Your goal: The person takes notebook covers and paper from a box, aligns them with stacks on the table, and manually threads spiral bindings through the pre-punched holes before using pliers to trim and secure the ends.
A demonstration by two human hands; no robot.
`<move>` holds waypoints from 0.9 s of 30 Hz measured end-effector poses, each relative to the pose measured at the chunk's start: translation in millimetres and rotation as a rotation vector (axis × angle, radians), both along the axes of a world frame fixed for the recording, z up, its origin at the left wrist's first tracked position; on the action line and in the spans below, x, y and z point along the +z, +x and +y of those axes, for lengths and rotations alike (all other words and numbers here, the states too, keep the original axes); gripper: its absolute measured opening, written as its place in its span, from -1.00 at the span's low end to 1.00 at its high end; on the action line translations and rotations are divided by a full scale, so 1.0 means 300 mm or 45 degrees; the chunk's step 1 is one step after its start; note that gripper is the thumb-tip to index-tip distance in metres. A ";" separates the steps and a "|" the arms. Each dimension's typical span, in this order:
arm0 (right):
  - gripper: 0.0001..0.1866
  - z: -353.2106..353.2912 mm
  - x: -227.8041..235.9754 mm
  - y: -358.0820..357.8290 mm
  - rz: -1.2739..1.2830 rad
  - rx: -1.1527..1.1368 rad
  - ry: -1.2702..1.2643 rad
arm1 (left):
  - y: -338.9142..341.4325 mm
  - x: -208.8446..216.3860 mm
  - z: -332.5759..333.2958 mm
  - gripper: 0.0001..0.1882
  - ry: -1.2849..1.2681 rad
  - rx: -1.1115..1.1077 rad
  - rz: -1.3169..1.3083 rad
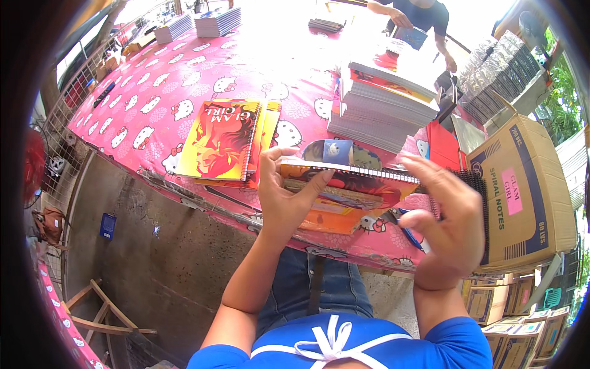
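My left hand (284,200) grips the left end of a spiral notebook (375,184), its thumb pressed on the red and black cover. The notebook is tilted up with its white coil edge (362,170) on top. By its right end, my right hand (452,215) has its fingers apart and holds nothing that I can see. Below the notebook, an orange cover (326,220) lies on the table edge. A blue-handled tool (410,235), partly hidden, is below my right hand. Behind the notebook sits a dark rounded object with a blue patch (337,152).
Yellow and red spiral notebooks (221,144) lie left on the pink table cover (160,80). A tall notebook stack (384,107) stands ahead. A cardboard box (522,190) and black coils (476,200) are at right. Another person (424,18) stands across the table.
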State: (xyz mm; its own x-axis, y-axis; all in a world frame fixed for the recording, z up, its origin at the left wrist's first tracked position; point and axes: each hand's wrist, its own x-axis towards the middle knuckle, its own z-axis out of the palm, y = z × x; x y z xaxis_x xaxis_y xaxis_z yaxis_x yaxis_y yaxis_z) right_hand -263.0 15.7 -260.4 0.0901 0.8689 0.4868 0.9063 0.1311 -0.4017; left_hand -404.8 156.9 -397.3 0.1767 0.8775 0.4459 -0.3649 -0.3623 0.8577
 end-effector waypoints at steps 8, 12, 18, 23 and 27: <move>-0.35 0.239 -0.048 0.093 -0.269 0.391 -0.498 | -0.015 0.022 0.004 -0.37 -0.089 -0.126 0.060; -0.37 0.325 -0.058 0.010 -0.343 0.226 -1.168 | -0.026 0.027 0.003 -0.36 -0.199 -0.203 0.023; -0.49 0.241 -0.044 0.021 -0.264 0.458 -0.491 | -0.030 0.016 0.018 -0.47 -0.229 -0.279 -0.016; -0.40 0.247 -0.030 -0.003 -0.348 0.470 -0.485 | -0.068 0.000 0.042 -0.61 -0.168 -0.265 -0.163; -0.38 0.303 -0.058 -0.030 -0.433 0.300 -0.739 | -0.099 0.009 0.054 -0.68 -0.137 -0.225 -0.120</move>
State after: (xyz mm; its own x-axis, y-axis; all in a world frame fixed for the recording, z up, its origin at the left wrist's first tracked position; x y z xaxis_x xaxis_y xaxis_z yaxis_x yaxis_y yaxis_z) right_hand -272.0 106.5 -277.8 -0.2065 0.9741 -0.0924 0.9678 0.1895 -0.1659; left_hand -434.4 173.2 -394.7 0.2943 0.8797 0.3735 -0.4948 -0.1941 0.8471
